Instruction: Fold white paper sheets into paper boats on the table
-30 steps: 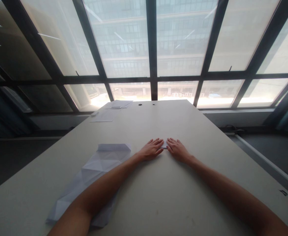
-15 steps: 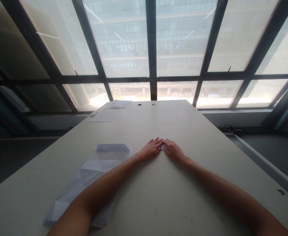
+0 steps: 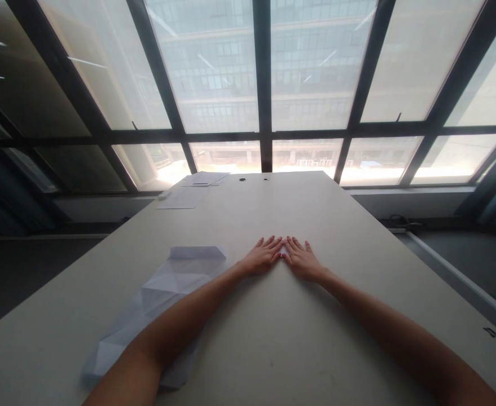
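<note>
Near the middle of the white table (image 3: 248, 327), my left hand (image 3: 263, 255) lies flat with its fingers spread. Close beside it, my right hand (image 3: 302, 259) is also flat, fingers apart, its thumb near the left fingertips. A small piece of white paper (image 3: 284, 250) shows between the two hands, mostly hidden under them. To the left, a large creased sheet of paper (image 3: 167, 282) lies partly beneath my left forearm.
At the table's far left are several flat papers (image 3: 179, 197) with a small whitish item (image 3: 163, 195) at their edge. Two dark round spots are near the far edge. A small black mark (image 3: 490, 332) is at the right edge. Large windows stand beyond.
The fingers of my right hand have spread out and now lie flatter, covering more of the small paper. My left hand has hardly moved. The view has shifted slightly.
</note>
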Demonstrator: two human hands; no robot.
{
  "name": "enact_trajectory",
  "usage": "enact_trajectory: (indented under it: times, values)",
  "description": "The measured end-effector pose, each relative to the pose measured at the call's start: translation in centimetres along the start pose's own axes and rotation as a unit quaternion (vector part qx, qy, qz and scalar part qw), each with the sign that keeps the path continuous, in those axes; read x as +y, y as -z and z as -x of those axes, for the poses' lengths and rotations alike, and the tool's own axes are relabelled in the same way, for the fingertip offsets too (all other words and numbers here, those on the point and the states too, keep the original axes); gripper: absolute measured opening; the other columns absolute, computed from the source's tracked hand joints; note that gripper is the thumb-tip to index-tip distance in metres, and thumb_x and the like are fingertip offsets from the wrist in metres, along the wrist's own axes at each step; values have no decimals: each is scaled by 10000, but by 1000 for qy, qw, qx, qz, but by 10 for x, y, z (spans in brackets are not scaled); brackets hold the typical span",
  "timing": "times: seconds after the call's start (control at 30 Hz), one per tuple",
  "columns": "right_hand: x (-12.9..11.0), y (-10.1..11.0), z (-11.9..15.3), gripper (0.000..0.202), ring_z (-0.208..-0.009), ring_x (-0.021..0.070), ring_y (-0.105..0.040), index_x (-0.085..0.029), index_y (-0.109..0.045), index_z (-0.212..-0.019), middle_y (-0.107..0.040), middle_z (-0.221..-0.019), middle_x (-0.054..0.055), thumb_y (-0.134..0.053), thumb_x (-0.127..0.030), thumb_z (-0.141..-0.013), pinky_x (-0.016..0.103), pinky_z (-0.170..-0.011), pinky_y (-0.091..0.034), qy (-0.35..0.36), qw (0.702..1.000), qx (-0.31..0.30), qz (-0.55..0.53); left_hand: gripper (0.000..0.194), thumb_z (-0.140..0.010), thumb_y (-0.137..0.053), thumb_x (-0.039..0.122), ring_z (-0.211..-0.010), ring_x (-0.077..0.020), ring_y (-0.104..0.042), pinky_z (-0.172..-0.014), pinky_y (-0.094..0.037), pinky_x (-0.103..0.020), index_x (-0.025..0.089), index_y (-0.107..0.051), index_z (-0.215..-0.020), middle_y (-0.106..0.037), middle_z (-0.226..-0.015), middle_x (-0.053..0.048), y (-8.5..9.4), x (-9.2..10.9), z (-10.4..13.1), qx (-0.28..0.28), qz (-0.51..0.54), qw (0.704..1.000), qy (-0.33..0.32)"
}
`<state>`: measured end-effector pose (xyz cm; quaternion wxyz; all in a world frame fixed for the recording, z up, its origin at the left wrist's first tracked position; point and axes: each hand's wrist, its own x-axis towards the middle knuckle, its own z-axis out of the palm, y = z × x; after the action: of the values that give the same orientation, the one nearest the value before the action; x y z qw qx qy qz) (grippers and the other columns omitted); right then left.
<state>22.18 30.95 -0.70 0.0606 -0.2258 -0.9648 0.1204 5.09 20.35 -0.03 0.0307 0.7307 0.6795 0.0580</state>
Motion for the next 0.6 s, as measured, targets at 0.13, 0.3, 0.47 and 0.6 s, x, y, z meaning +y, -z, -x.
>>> enact_trajectory:
  times: [0.13, 0.3, 0.47, 0.6]
  values:
    - [-1, -2, -1, 592, -1466, 211, -164, -142, -284, -1511, -249, -1577, 87, -114, -405, -1010, 491, -1173, -70, -31, 999, 32, -13, 555, -1034, -102, 456, -1484, -233, -65, -1173, -97, -488, 260, -109, -1554, -143, -1605, -22, 1, 0, 0, -8, -4, 1000, 0]
    - [-2, -5, -4, 586, -1461, 240, -175, -98, -315, -1494, -259, -1572, 113, -198, -388, -999, 474, -1172, -91, -41, 998, 50, -8, 533, -1035, -115, 461, -1486, -232, -43, -1174, -76, -501, 321, -102, -1549, -119, -1608, 11, 3, 0, 0, -11, 3, 1000, -7]
    - [-1, -6, -5, 616, -1470, 259, -130, -91, -257, -1516, -207, -1585, 119, -238, -405, -985, 498, -1171, -82, -47, 998, 42, 1, 524, -1033, -110, 470, -1487, -231, -27, -1168, -82, -526, 351, -103, -1543, -132, -1606, 31, 4, 1, 1, -10, 1, 1000, -14]
    - [-4, -4, -4, 606, -1464, 274, -155, -81, -280, -1506, -237, -1574, 139, -259, -377, -977, 533, -1160, -107, -59, 997, 57, 5, 524, -1035, -113, 456, -1484, -230, -73, -1171, -90, -509, 328, -153, -1541, -164, -1603, 17, 4, 2, 1, -7, 2, 1000, -9]
